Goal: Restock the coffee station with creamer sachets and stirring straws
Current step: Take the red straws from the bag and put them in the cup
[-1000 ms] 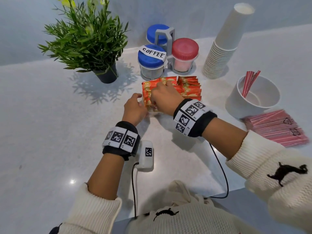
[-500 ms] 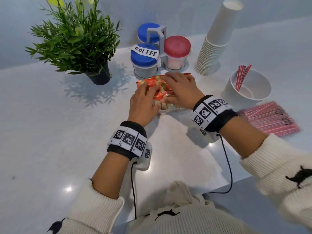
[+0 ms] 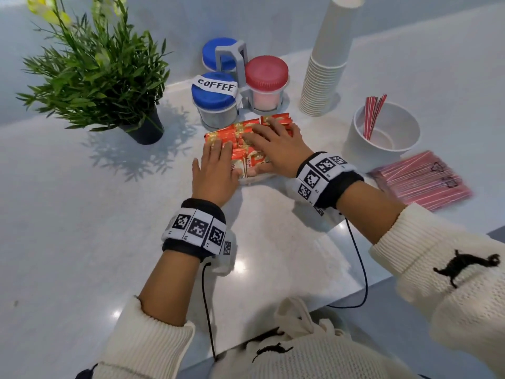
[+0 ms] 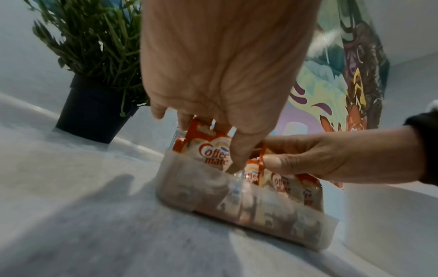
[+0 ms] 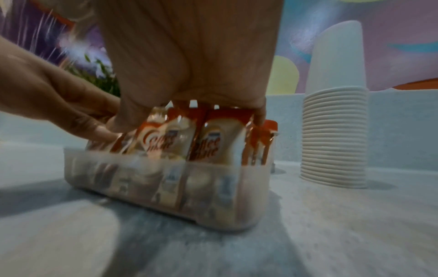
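Note:
Several red-and-white creamer sachets [image 3: 240, 134] stand upright in a low translucent box [image 4: 237, 198] in front of the jars. My left hand [image 3: 216, 160] lies flat with straight fingers on the sachet tops at the left end. My right hand [image 3: 273, 139] lies spread over the sachets [image 5: 213, 144] on the right, fingers straight. The box [image 5: 166, 189] rests on the counter. A few red stirring straws [image 3: 373, 116] lean in a white bowl [image 3: 404, 149]. A clear pack of red straws [image 3: 420, 180] lies to the bowl's right.
A potted plant [image 3: 101, 77] stands at the back left. Behind the box are a blue-lidded COFFEE jar [image 3: 216, 102], a red-lidded jar [image 3: 266, 83] and another blue jar in a grey caddy. A tall stack of paper cups [image 3: 328, 61] stands at the right.
Both hands went from curled at the box's near edge to lying flat on top of the sachets. The right hand moved further over the right rows.

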